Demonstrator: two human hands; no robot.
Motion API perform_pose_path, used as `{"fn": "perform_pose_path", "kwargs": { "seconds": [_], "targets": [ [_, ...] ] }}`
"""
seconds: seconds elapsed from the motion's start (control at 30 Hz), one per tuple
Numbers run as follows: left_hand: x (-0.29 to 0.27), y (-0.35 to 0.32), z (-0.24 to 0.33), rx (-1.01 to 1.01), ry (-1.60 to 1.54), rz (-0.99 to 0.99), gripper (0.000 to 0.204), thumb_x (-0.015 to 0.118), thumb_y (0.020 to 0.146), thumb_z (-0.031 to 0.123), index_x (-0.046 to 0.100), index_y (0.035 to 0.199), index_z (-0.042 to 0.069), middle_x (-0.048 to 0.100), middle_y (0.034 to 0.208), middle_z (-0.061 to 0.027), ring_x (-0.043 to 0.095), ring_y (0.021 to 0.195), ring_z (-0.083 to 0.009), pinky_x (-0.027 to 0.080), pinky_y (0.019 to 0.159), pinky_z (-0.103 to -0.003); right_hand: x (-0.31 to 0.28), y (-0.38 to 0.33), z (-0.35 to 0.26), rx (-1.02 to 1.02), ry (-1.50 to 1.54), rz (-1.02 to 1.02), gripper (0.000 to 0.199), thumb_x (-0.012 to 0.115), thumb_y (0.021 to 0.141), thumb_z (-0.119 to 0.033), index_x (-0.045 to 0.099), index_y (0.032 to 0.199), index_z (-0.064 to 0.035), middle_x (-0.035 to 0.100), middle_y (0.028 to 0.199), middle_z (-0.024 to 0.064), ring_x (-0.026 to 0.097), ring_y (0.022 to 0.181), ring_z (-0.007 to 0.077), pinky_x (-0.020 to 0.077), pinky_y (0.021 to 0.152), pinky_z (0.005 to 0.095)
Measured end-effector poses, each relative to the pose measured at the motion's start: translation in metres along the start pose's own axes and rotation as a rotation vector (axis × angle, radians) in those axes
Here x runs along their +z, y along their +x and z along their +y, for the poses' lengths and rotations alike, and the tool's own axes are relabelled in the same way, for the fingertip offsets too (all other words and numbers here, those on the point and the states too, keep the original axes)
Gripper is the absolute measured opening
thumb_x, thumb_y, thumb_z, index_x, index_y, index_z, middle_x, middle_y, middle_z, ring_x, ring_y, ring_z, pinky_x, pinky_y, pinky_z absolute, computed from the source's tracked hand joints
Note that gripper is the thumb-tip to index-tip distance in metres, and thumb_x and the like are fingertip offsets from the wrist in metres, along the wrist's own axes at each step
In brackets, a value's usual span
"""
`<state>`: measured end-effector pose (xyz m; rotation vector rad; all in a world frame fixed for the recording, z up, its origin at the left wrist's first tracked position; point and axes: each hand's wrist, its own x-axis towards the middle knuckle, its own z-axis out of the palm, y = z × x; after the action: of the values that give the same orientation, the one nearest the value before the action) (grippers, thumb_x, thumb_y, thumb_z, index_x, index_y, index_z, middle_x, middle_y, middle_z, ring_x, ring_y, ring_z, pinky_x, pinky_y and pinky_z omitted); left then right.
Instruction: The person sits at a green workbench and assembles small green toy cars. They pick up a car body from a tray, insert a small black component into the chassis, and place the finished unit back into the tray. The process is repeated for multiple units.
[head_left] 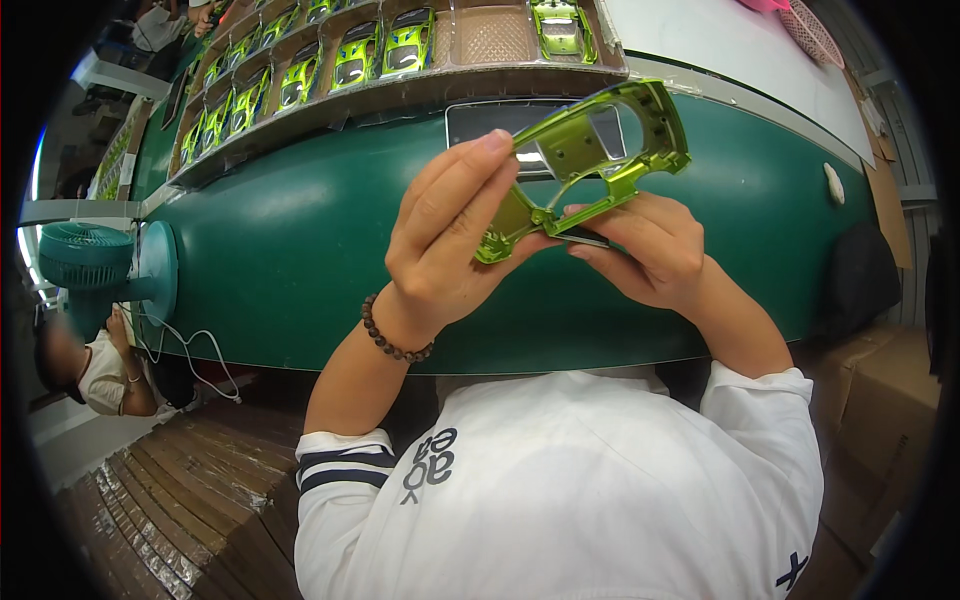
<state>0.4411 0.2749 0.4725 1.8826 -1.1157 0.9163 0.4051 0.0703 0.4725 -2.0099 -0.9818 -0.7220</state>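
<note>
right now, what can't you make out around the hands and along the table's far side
All in the head view:
- Dark piece: partly covered by the right hand; full shape unclear.
- Dark-faced rectangular thing: partly behind the left hand and green car shell.
- Tray, pink mesh basket: cut off by the upper edge.

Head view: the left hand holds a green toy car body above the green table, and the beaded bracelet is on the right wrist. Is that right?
Not quite: the head view shows the beaded bracelet on the left wrist, not the right. The left hand does hold a green toy car body above the green table.
</note>
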Motion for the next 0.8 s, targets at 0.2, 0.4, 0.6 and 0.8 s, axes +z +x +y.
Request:
{"fn": "perform_pose_path", "kwargs": {
  "seconds": [0.2, 0.4, 0.6, 0.8],
  "targets": [
    [0.005, -0.002, -0.001, -0.107, -0.062, -0.017, 0.044, 0.080, 0.062, 0.019, 0.067, 0.101, 0.006, 0.059, 0.118, -0.0160, 0.053, 0.111, -0.0290, 0.041, 0.096, -0.043, 0.002, -0.007, 0.006, 0.006, -0.052, 0.032, 0.025, 0.074, 0.069, -0.004, 0.062, 0.090, 0.0034, 0.063, 0.075, 0.0125, 0.062, 0.062, 0.0256, 0.0494, 0.053, 0.0324],
    [0.004, -0.005, 0.015, 0.094, 0.303, -0.066, 0.024, 0.073, 0.067, 0.008, 0.073, 0.090, 0.015, 0.065, 0.099, 0.0033, 0.048, 0.089, -0.0160, 0.035, 0.094, -0.034, 0.005, -0.005, 0.004, 0.001, -0.133, 0.032, 0.026, 0.073, 0.069, -0.001, 0.062, 0.092, 0.0031, 0.064, 0.076, 0.0125, 0.062, 0.063, 0.0252, 0.0498, 0.053, 0.0321],
    [0.009, -0.001, 0.017, -0.078, 0.089, -0.067, 0.031, 0.074, 0.065, -0.002, 0.071, 0.095, 0.006, 0.066, 0.092, -0.0038, 0.052, 0.071, -0.0164, 0.042, 0.065, -0.025, 0.012, 0.002, -0.012, 0.170, -0.069, 0.145, 0.028, 0.070, 0.070, 0.005, 0.064, 0.097, 0.0022, 0.066, 0.084, 0.0129, 0.065, 0.070, 0.0259, 0.0526, 0.060, 0.0318],
    [0.014, 0.002, 0.016, -0.078, -0.079, -0.002, 0.035, 0.069, 0.064, -0.008, 0.069, 0.098, 0.002, 0.066, 0.093, -0.0082, 0.059, 0.071, -0.0201, 0.046, 0.060, -0.027, 0.013, -0.002, -0.013, 0.155, -0.047, 0.205, 0.029, 0.069, 0.071, 0.007, 0.064, 0.099, 0.0029, 0.067, 0.085, 0.0141, 0.066, 0.070, 0.0261, 0.0529, 0.062, 0.0313]
  ]
}}
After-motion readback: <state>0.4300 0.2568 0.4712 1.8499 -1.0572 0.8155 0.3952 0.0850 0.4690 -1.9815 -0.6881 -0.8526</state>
